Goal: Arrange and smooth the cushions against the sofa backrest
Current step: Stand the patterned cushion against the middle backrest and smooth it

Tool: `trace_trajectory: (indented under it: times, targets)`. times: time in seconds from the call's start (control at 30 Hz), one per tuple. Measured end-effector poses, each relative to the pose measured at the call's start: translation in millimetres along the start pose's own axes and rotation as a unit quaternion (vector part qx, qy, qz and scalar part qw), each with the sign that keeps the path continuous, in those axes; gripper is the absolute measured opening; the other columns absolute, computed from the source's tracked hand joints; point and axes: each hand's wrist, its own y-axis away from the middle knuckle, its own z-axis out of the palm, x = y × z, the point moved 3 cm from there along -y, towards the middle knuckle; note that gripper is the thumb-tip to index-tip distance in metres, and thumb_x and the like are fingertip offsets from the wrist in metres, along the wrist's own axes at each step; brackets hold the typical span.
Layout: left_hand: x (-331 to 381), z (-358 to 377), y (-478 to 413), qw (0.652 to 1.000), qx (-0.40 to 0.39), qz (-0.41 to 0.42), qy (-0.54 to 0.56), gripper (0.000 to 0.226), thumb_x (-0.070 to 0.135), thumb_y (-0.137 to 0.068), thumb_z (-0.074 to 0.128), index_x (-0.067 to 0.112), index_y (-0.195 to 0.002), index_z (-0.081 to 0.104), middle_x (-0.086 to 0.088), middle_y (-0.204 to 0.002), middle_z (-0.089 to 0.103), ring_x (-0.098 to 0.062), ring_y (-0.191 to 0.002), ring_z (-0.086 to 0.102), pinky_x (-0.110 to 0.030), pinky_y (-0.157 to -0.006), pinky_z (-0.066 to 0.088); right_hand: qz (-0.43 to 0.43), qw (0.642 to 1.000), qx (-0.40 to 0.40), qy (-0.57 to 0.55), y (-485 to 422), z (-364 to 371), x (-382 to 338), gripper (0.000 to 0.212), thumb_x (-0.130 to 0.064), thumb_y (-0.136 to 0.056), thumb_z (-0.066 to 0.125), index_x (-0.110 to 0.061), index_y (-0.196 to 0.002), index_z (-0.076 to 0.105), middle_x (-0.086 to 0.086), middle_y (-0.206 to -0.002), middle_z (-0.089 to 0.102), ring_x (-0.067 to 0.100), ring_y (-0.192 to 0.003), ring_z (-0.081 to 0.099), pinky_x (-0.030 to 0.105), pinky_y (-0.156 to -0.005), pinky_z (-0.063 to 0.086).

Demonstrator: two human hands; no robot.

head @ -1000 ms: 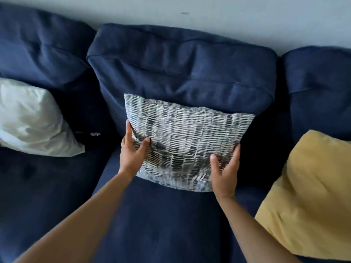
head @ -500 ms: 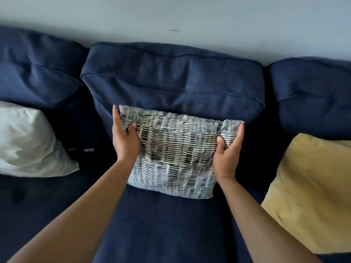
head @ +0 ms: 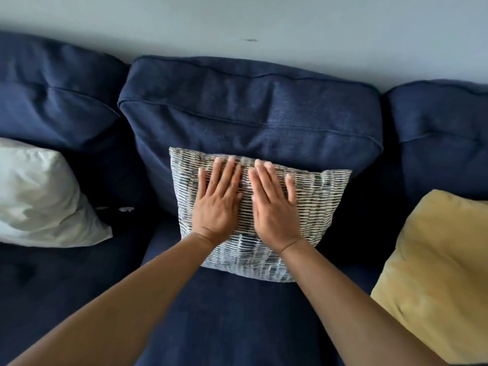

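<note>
A grey-and-white patterned cushion [head: 319,204] leans against the middle navy back cushion [head: 250,112] of the sofa. My left hand [head: 217,204] and my right hand [head: 274,207] lie flat side by side on the cushion's front, fingers spread and pointing up toward its top edge. Neither hand grips anything. A white cushion [head: 39,199] rests against the left backrest and a yellow cushion [head: 438,270] leans at the right.
The navy seat [head: 232,320] stretches below the patterned cushion toward me. A pale wall [head: 264,19] runs behind the sofa. Dark gaps separate the back cushions on either side of the middle one.
Both hands let go of the patterned cushion's side edges and moved inward onto its front face, palms flat. The cushion sits upright against the backrest.
</note>
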Motion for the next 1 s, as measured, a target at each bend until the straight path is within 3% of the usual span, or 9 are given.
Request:
trace_trajectory:
  times: [0.13, 0.27, 0.37, 0.47, 0.53, 0.63, 0.77, 0.9, 1.0]
  targets:
    - [-67, 11, 1, 0.991, -0.082, -0.052, -0.096, 0.063, 0.044, -0.105, 0.019, 0.013, -0.160, 0.016, -0.005, -0.168, 0.015, -0.026, -0.155, 0.002, -0.052, -0.123, -0.008, 0.088, 0.991, -0.063, 0.080, 16, 10, 76, 0.060, -0.037, -0.106, 0.032, -0.017, -0.159, 0.014, 0.000, -0.167, 0.008, 0.017, -0.154, 0.003, 0.046, -0.122, -0.008]
    - [-80, -5, -4, 0.989, -0.046, -0.104, -0.093, 0.064, 0.043, -0.106, 0.020, 0.010, -0.160, 0.015, -0.007, -0.168, 0.006, -0.029, -0.155, -0.006, -0.053, -0.122, -0.011, 0.202, 0.974, 0.001, 0.105, 25, -10, 91, 0.061, -0.039, -0.105, 0.028, -0.010, -0.158, 0.016, 0.006, -0.167, 0.010, 0.022, -0.154, 0.005, 0.054, -0.122, 0.002]
    - [-38, -9, -4, 0.994, 0.026, -0.103, -0.038, 0.061, 0.035, -0.105, 0.029, 0.007, -0.158, 0.023, -0.009, -0.166, 0.007, -0.035, -0.154, 0.003, -0.052, -0.123, -0.008, 0.133, 0.990, 0.018, 0.033, 18, -8, 33, 0.060, -0.035, -0.105, 0.030, -0.008, -0.157, 0.019, 0.009, -0.166, 0.011, 0.024, -0.154, 0.005, 0.051, -0.122, -0.004]
    - [3, 10, 7, 1.000, -0.010, -0.013, -0.011, 0.058, 0.032, -0.105, 0.030, 0.009, -0.158, 0.026, -0.009, -0.166, 0.015, -0.031, -0.154, 0.008, -0.051, -0.124, -0.003, 0.015, 0.999, -0.028, 0.033, 26, 16, -5, 0.060, -0.028, -0.103, 0.040, -0.011, -0.158, 0.020, 0.005, -0.166, 0.012, 0.020, -0.154, 0.007, 0.049, -0.123, -0.001]
    - [-10, 22, 16, 0.998, -0.043, -0.013, -0.032, 0.059, 0.034, -0.105, 0.027, 0.011, -0.158, 0.022, -0.008, -0.167, 0.019, -0.026, -0.155, 0.006, -0.048, -0.125, -0.004, 0.051, 0.997, -0.046, 0.048, 31, 25, 20, 0.063, -0.029, -0.103, 0.041, -0.013, -0.159, 0.015, 0.003, -0.167, 0.009, 0.019, -0.154, 0.005, 0.050, -0.122, 0.000]
    - [-56, 19, 20, 0.991, -0.049, -0.099, -0.073, 0.061, 0.036, -0.104, 0.025, 0.011, -0.160, 0.018, -0.007, -0.168, 0.011, -0.026, -0.155, 0.001, -0.053, -0.124, -0.003, 0.127, 0.986, -0.058, 0.094, 44, 16, 82, 0.063, -0.035, -0.105, 0.034, -0.014, -0.159, 0.009, 0.004, -0.168, 0.005, 0.019, -0.154, 0.002, 0.052, -0.122, -0.001]
    - [-63, -6, 20, 0.990, 0.019, -0.140, -0.028, 0.061, 0.034, -0.106, 0.029, 0.006, -0.159, 0.019, -0.014, -0.167, 0.010, -0.037, -0.154, 0.002, -0.057, -0.123, -0.005, 0.221, 0.971, 0.011, 0.088, 49, -8, 96, 0.062, -0.035, -0.105, 0.030, -0.010, -0.159, 0.011, 0.008, -0.167, 0.007, 0.023, -0.154, 0.005, 0.056, -0.121, 0.002]
    - [8, 5, 22, 0.999, 0.036, -0.012, 0.015, 0.057, 0.028, -0.105, 0.030, 0.006, -0.157, 0.025, -0.010, -0.165, 0.015, -0.036, -0.153, 0.010, -0.059, -0.123, 0.003, 0.075, 0.997, 0.019, 0.008, 36, 4, 16, 0.060, -0.032, -0.104, 0.033, -0.010, -0.158, 0.017, 0.004, -0.165, 0.006, 0.023, -0.154, 0.008, 0.050, -0.122, -0.004]
    - [9, 31, 35, 0.999, -0.025, -0.028, -0.016, 0.060, 0.029, -0.103, 0.033, 0.010, -0.159, 0.021, -0.010, -0.167, 0.016, -0.030, -0.155, 0.008, -0.051, -0.125, -0.002, -0.004, 0.998, -0.053, 0.035, 57, 31, 6, 0.064, -0.029, -0.103, 0.042, -0.015, -0.159, 0.015, 0.001, -0.166, 0.007, 0.017, -0.154, 0.003, 0.048, -0.123, -0.002]
